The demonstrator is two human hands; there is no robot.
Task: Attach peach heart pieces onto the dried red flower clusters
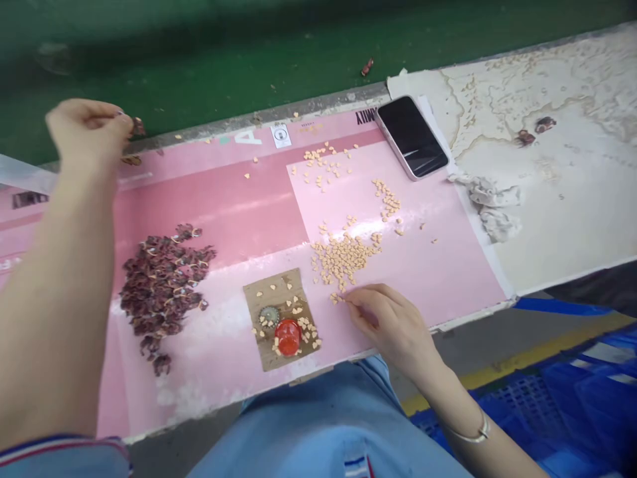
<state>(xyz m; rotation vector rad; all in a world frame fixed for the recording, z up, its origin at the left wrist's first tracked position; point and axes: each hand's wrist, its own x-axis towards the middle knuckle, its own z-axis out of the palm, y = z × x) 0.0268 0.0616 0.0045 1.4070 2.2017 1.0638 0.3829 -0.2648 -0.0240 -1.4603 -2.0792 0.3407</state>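
Note:
At the far left edge of the pink board [239, 226], my left hand [92, 129] is closed on a small dark brown piece [138, 126]. My right hand [388, 322] has its thumb and fingertips pinched together at the near edge of a pile of small tan pieces [343, 259]; whatever is between the fingertips is too small to make out. A heap of dark reddish-brown pieces [162, 285] lies on the left. Between the heap and my right hand, a brown cardboard piece [271, 358] bears a red round object [288, 337], a grey-green toothed disc [269, 317] and scattered tan pieces.
A phone [413, 137] lies at the board's back right corner. Crumpled white material [497, 206] and two dark pieces [546, 124] rest on the stained white surface [577, 192] at right. Beyond the board runs a green surface [239, 73]. Blue crates [557, 411] stand below right.

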